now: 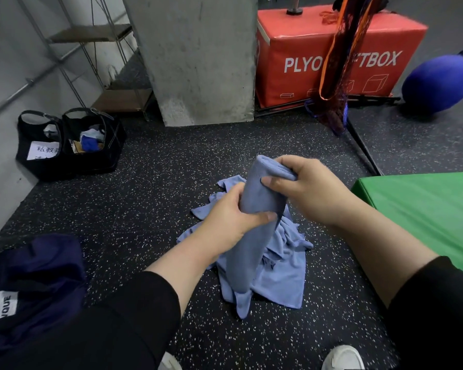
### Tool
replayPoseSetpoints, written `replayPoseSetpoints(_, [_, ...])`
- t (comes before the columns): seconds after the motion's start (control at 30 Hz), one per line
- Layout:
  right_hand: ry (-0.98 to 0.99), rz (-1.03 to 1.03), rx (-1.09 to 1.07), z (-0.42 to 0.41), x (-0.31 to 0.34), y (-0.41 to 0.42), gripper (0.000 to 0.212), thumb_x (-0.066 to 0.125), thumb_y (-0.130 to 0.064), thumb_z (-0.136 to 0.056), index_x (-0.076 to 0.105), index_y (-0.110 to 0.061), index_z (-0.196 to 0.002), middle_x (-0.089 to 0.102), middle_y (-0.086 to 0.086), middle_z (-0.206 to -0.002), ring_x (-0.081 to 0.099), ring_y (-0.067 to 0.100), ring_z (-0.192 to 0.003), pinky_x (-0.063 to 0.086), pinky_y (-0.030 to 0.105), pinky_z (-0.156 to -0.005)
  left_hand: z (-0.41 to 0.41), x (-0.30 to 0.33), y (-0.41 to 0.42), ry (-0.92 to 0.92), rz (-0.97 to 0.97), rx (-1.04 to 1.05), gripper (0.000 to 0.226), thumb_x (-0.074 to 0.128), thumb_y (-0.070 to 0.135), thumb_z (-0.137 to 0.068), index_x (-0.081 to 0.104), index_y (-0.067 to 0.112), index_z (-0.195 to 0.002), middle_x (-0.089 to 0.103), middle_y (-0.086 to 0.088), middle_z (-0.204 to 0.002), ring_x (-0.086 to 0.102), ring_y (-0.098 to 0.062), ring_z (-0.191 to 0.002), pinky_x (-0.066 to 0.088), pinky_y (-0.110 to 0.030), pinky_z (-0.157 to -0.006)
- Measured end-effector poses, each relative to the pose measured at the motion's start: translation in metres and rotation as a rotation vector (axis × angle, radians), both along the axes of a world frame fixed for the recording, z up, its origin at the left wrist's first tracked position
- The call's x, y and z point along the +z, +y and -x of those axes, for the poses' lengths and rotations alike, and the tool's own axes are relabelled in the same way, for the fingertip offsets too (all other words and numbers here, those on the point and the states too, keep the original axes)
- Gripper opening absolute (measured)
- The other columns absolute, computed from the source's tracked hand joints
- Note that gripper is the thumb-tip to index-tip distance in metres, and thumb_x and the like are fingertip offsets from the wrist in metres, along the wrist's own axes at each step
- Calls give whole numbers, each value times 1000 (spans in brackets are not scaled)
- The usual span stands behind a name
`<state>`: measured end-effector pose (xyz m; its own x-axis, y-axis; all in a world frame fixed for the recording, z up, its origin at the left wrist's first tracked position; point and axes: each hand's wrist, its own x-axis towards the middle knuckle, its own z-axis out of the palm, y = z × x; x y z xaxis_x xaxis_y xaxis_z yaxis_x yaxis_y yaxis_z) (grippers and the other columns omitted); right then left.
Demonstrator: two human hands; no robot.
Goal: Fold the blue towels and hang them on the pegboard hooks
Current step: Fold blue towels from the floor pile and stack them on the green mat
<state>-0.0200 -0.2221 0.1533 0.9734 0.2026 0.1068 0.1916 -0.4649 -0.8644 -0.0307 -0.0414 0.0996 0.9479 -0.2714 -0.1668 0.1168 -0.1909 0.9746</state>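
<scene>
A folded blue towel (pixel 254 225) is held upright above the speckled floor (pixel 145 198), its long axis near vertical and tilted slightly away: its top end is gripped by the right hand (pixel 300 185) and its middle is clasped by the left hand (pixel 230 217), the two hands close together, the left nearer the body. A heap of loose blue towels (pixel 284 265) is seen on the floor directly below and behind the held one, nearer the left hand. No pegboard is in view, so the hanging direction cannot be told; open floor is noted to the left, while the right is bounded by a green mat (pixel 425 209) and the far side by a concrete pillar (pixel 198 57).
</scene>
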Motion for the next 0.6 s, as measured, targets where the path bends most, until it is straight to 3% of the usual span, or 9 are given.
replayPoseSetpoints(0.1, [31, -180, -24, -3, 2, -4, 10, 69, -26, -91, 69, -15, -91, 61, -6, -76, 51, 8, -74, 42, 33, -71, 7, -6, -2, 85, -1, -28, 47, 87, 11, -77, 67, 13, -119, 77, -1, -110, 71, -20, -108, 53, -48, -102])
replayPoseSetpoints(0.27, [123, -416, -118, -7, 4, -16, 8, 62, -16, -99, 69, -19, -98, 62, 6, -89, 55, 18, -83, 49, 41, -73, 16, -11, 4, 147, -68, -86, 37, 85, 15, -80, 71, 16, -115, 78, 2, -105, 74, -16, -101, 56, -43, -98])
replayPoseSetpoints(0.5, [216, -580, -154, -6, 3, -24, 12, 59, -20, -101, 70, -25, -99, 55, 6, -92, 48, 21, -87, 52, 44, -75, 18, -13, 19, 257, -50, -195, 51, 76, -4, -82, 62, 16, -127, 76, -4, -115, 71, -23, -109, 54, -45, -100])
replayPoseSetpoints(0.6, [234, -593, -212, -7, 0, -25, 11, 59, -20, -101, 69, -20, -105, 59, 7, -94, 52, 21, -88, 53, 47, -77, 19, -17, 24, 293, -150, -284, 56, 82, 6, -77, 63, 22, -127, 75, 2, -117, 70, -19, -112, 52, -45, -104])
